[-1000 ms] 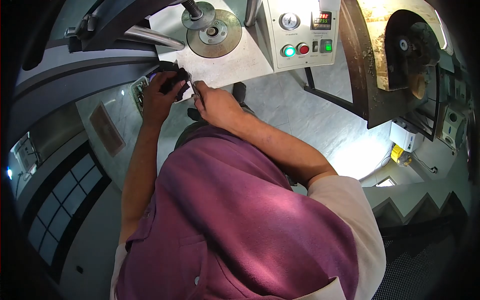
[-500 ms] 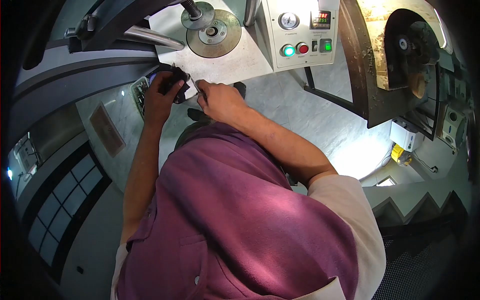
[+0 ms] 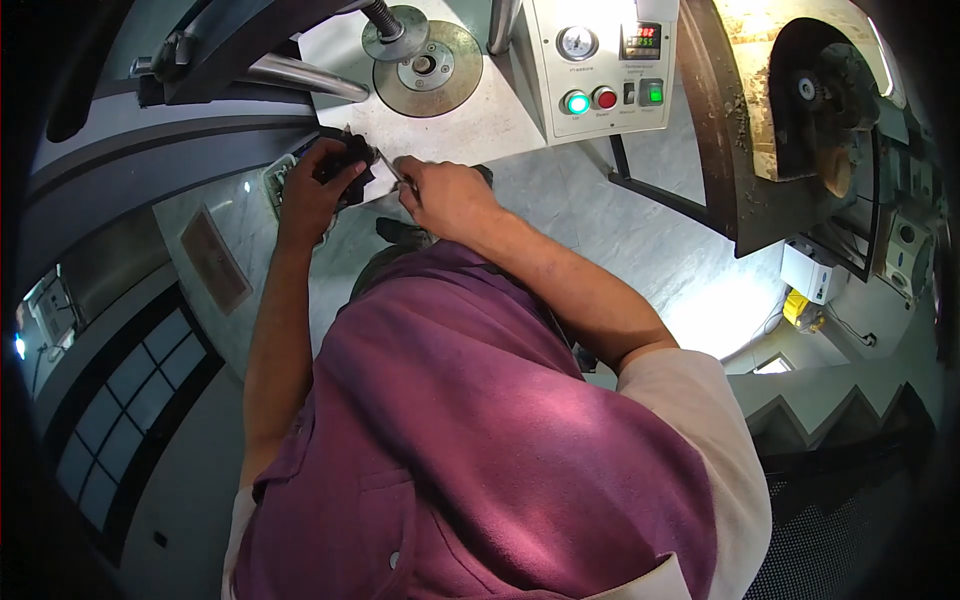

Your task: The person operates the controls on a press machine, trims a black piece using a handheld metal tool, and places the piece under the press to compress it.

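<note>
My left hand (image 3: 312, 195) is closed on a dark crumpled piece (image 3: 352, 163), held near the front left corner of a white machine table (image 3: 500, 128). From the right, my right hand (image 3: 448, 198) grips a thin metal tool (image 3: 389, 164), whose far end points at the dark piece. Whether the tip touches it I cannot tell. The tool's exact kind is too small to make out, and my right fingers partly cover it. Past both hands, a round metal plate (image 3: 456, 88) with a central hub lies on the table.
A control box (image 3: 598, 75) with a gauge, lit buttons and a digital display stands right of the plate. Metal posts and a dark frame arm (image 3: 180, 150) rise at the left. A tray with small items (image 3: 276, 186) sits below my left hand. Further right is a brown machine (image 3: 722, 130).
Both hands have shifted slightly, the left a little leftward and the right a little rightward. Each keeps its hold on the same item.
</note>
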`<act>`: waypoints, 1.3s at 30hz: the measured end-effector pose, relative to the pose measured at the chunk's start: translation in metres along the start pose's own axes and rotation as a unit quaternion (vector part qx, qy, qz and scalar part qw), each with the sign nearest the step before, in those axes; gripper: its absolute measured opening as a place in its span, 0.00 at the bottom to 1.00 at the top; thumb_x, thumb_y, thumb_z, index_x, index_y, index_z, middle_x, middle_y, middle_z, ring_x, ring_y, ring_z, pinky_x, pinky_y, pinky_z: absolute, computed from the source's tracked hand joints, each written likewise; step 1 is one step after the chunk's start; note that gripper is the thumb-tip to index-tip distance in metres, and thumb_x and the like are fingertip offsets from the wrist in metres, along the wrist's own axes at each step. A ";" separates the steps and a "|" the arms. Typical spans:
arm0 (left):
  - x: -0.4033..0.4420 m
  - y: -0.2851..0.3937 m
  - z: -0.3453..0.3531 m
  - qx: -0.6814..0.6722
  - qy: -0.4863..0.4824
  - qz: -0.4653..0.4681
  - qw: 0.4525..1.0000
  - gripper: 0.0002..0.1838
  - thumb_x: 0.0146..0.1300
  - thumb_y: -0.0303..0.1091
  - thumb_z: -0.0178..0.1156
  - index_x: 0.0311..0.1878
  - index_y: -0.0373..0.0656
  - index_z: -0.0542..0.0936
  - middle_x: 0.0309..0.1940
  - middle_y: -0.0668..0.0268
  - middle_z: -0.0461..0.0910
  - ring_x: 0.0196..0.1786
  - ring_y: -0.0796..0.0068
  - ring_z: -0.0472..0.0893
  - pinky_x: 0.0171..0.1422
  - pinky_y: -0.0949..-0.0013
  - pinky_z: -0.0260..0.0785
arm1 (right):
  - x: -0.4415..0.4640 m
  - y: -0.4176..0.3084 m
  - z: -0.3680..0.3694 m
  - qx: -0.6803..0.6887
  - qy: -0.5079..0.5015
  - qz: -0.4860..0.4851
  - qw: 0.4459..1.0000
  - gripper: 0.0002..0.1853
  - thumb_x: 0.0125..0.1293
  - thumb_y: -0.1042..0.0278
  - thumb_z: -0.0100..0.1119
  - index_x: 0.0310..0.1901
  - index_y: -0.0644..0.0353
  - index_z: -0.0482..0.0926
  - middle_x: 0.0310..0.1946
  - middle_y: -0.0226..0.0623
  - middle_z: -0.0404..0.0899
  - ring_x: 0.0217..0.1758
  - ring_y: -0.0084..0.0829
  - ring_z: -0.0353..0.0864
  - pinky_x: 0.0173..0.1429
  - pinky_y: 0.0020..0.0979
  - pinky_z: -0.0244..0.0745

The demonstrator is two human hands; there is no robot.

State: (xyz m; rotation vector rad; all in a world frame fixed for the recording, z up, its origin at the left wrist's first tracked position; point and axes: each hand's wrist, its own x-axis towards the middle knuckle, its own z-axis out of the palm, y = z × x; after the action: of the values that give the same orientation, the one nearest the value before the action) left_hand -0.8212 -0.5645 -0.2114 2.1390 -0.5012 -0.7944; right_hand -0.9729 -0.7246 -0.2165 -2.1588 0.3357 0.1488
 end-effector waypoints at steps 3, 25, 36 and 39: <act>0.001 -0.003 0.001 -0.033 -0.003 0.002 0.999 0.21 0.58 0.37 0.73 0.50 0.40 0.78 0.41 0.64 0.83 0.43 0.77 0.80 0.49 0.72 0.72 | -0.002 0.000 0.007 -0.001 0.012 -0.006 1.000 0.14 0.66 0.63 0.54 0.46 0.64 0.75 0.30 0.55 0.83 0.35 0.56 0.84 0.42 0.54 0.78; -0.015 -0.001 0.019 -0.113 0.036 -0.053 0.992 0.16 0.63 0.37 0.70 0.47 0.39 0.78 0.37 0.67 0.82 0.40 0.80 0.79 0.47 0.73 0.70 | 0.002 0.001 0.020 0.058 0.012 0.006 0.998 0.14 0.66 0.66 0.54 0.47 0.68 0.71 0.29 0.59 0.81 0.36 0.61 0.82 0.44 0.55 0.77; -0.012 0.001 0.014 0.021 0.099 0.139 0.985 0.18 0.61 0.34 0.70 0.52 0.42 0.78 0.44 0.62 0.82 0.47 0.68 0.83 0.53 0.67 0.73 | -0.001 -0.006 0.029 0.084 0.001 0.037 0.996 0.15 0.68 0.66 0.54 0.50 0.68 0.71 0.33 0.61 0.81 0.40 0.62 0.81 0.46 0.56 0.74; -0.006 -0.006 0.015 0.066 0.095 0.128 0.985 0.16 0.61 0.33 0.70 0.51 0.43 0.79 0.45 0.62 0.82 0.47 0.68 0.83 0.53 0.67 0.73 | -0.002 -0.004 0.028 0.079 0.000 0.037 0.996 0.14 0.68 0.66 0.54 0.48 0.68 0.70 0.32 0.61 0.81 0.39 0.62 0.81 0.46 0.56 0.74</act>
State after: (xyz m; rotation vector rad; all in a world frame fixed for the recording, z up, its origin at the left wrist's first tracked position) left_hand -0.8352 -0.5653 -0.2211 2.1873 -0.7249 -0.4188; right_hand -0.9735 -0.6992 -0.2290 -1.9907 0.4136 0.1578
